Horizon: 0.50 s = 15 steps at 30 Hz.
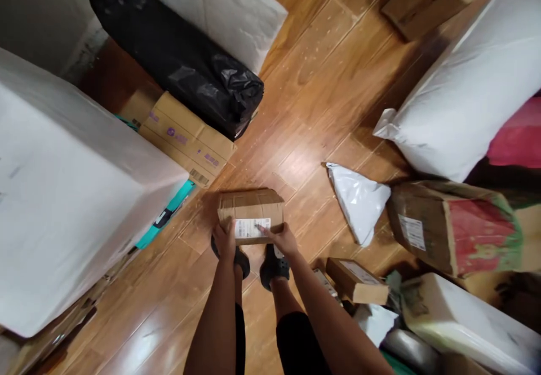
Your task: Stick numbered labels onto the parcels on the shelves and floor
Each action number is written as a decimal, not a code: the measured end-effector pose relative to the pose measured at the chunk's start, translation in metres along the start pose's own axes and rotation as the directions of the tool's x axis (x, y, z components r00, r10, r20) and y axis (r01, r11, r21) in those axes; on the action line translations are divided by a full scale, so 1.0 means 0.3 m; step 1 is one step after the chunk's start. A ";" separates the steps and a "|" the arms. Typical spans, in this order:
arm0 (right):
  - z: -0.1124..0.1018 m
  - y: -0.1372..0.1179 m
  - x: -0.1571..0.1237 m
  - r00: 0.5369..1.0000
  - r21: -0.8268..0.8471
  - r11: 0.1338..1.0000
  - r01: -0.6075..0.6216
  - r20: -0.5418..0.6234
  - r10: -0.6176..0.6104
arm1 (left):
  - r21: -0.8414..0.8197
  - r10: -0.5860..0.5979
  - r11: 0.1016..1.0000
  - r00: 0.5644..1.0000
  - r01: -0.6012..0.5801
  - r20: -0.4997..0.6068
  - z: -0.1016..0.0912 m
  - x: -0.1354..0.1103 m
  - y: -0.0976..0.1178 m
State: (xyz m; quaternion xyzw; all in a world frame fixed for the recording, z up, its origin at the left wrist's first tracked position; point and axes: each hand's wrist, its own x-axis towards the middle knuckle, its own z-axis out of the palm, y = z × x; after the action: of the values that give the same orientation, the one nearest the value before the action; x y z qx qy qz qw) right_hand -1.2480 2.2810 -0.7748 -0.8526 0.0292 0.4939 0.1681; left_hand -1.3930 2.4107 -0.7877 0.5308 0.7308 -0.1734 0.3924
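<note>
A brown cardboard box (253,201) with a white shipping label (252,228) is held between my two hands, in front of my feet. My left hand (225,238) grips its left end, thumb on the front face. At the right end my right hand (282,239) has hold of it, with the thumb reaching over the label. The fingers behind and under the box are hidden. Whether the box touches the floor I cannot tell.
A big white package (84,194) fills the left side. Beyond it lie a printed cardboard box (186,138) and a long black-wrapped parcel (181,53). To the right are a white plastic mailer (357,200), a brown-and-red box (422,228) and a large white sack (469,82) on the wooden floor (304,110).
</note>
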 end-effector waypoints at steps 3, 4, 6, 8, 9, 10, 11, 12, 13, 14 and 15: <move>-0.051 -0.017 -0.111 0.995 0.071 0.996 -0.054 -0.075 0.059 | 0.047 0.021 0.999 1.000 -0.020 -0.014 -0.044 -0.108 0.058; -0.078 -0.026 -0.157 0.992 0.089 0.993 -0.071 -0.100 0.080 | 0.077 0.045 0.996 0.999 -0.042 -0.031 -0.069 -0.159 0.088; -0.140 -0.047 -0.264 0.983 0.103 0.987 -0.124 -0.126 0.136 | 0.147 0.135 0.982 0.988 -0.122 -0.079 -0.136 -0.280 0.167; -0.205 -0.073 -0.388 0.974 0.127 0.976 -0.175 -0.121 0.190 | 0.205 0.289 0.943 0.951 -0.263 -0.110 -0.225 -0.416 0.273; -0.235 -0.089 -0.452 0.969 0.165 0.967 -0.193 -0.123 0.214 | 0.228 0.383 0.907 0.918 -0.354 -0.102 -0.275 -0.484 0.334; -0.262 -0.110 -0.514 0.964 0.221 0.955 -0.198 -0.134 0.231 | 0.256 0.466 0.865 0.880 -0.431 -0.094 -0.327 -0.548 0.400; -0.285 -0.135 -0.574 0.958 0.290 0.938 -0.188 -0.156 0.240 | 0.278 0.527 0.828 0.846 -0.488 -0.084 -0.381 -0.607 0.467; -0.305 -0.168 -0.628 0.951 0.362 0.917 -0.167 -0.187 0.247 | 0.290 0.575 0.795 0.815 -0.533 -0.077 -0.434 -0.659 0.535; -0.324 -0.208 -0.676 0.942 0.428 0.893 -0.141 -0.218 0.254 | 0.298 0.614 0.766 0.785 -0.569 -0.080 -0.488 -0.703 0.600; -0.342 -0.256 -0.718 0.937 0.480 0.870 -0.115 -0.238 0.255 | 0.305 0.647 0.742 0.757 -0.597 -0.091 -0.542 -0.738 0.663; -0.359 -0.311 -0.753 0.938 0.516 0.852 -0.089 -0.245 0.247 | 0.314 0.678 0.717 0.727 -0.622 -0.108 -0.597 -0.765 0.720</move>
State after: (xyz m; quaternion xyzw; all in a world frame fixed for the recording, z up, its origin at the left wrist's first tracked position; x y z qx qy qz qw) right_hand -1.2536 2.3084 -0.5092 -0.8397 0.2560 0.3461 0.3312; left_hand -1.2362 2.4651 -0.4653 0.8160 0.5052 -0.0582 0.2748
